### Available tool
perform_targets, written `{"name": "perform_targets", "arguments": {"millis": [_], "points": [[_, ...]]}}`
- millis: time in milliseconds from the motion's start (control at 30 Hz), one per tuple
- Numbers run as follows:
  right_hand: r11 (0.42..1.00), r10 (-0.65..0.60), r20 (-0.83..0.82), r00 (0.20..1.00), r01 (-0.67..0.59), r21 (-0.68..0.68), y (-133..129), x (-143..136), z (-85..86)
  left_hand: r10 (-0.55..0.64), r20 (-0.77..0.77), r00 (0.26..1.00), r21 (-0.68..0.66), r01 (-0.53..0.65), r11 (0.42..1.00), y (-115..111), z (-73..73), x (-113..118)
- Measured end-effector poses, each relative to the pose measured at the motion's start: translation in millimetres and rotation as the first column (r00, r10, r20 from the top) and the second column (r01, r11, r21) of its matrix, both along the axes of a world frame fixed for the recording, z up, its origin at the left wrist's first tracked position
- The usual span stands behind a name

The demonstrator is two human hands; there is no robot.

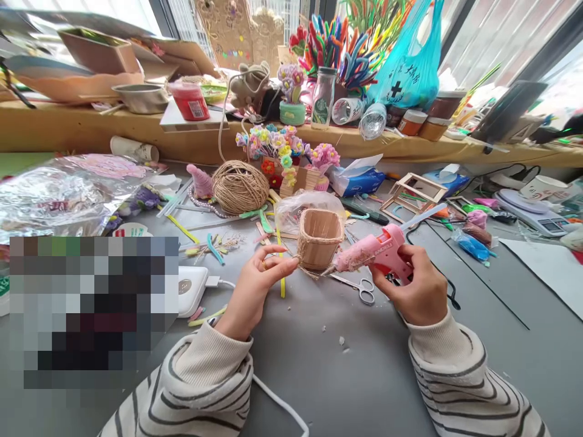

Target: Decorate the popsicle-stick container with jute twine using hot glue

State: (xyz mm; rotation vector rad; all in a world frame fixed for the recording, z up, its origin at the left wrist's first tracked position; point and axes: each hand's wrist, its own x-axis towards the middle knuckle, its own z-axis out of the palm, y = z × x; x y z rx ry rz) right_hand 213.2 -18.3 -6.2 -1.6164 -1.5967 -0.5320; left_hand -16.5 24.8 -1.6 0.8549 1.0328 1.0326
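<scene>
Right now we have our right hand (416, 288) closed around the grip of a pink glue gun (380, 252), its nozzle pointing toward nine o'clock and touching the lower side of a small stick basket (319, 238). Our left hand (255, 285) is partly open, holding nothing firmly; its fingertips (291, 262) press against the twine wrapped round the bottom edge of the basket, on the side at nine o'clock. The basket stands upright on the grey surface (319, 364), just past both hands at twelve o'clock, with a clear plastic bag (296, 209) behind it. A pair of scissors (359, 286) lies flat on the surface between our hands, just under the glue gun. A ball of twine (240, 187) sits at eleven o'clock from the basket, near it but apart. A white power bank (191, 290) lies at nine o'clock from our left hand. Paper flowers (285, 149) stand farther off at twelve o'clock.
</scene>
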Motion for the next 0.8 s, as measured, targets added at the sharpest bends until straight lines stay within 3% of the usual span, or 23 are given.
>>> {"name": "perform_targets", "arguments": {"millis": [167, 300, 400, 467, 567, 700, 800], "points": [[0.995, -0.027, -0.374, 0.927, -0.01, -0.097, 1, 12, 6.9, 0.003, -0.016, 1.0, -0.015, -0.003, 1.0, 1, -0.8, -1], [0.985, 0.034, -0.692, 0.721, -0.14, -0.098, 5, 23, 8.5, 0.017, 0.0, 1.0, -0.018, -0.017, 1.0, 2, -0.3, -1], [0.979, 0.045, -0.828, 0.559, -0.189, -0.074, 11, 37, 6.6, 0.022, 0.011, 1.0, -0.019, -0.022, 1.0, 2, 0.9, 0], [0.985, 0.002, -0.853, 0.522, -0.147, -0.088, 14, 48, 5.0, 0.023, 0.016, 1.0, -0.019, -0.023, 1.0, 2, 2.0, 0], [0.983, -0.144, -0.775, 0.616, -0.003, -0.185, 19, 65, 2.6, 0.04, 0.013, 0.999, -0.022, -0.04, 0.999, 2, 3.1, 1], [0.927, -0.324, -0.481, 0.814, 0.172, -0.333, 26, 81, -4.4, 0.055, 0.011, 0.998, -0.02, -0.055, 0.998, 2, 3.2, 2], [0.895, -0.363, -0.342, 0.867, 0.222, -0.387, 32, 87, -13.8, 0.073, 0.005, 0.997, -0.009, -0.073, 0.997, 1, 3.5, 3]]}}
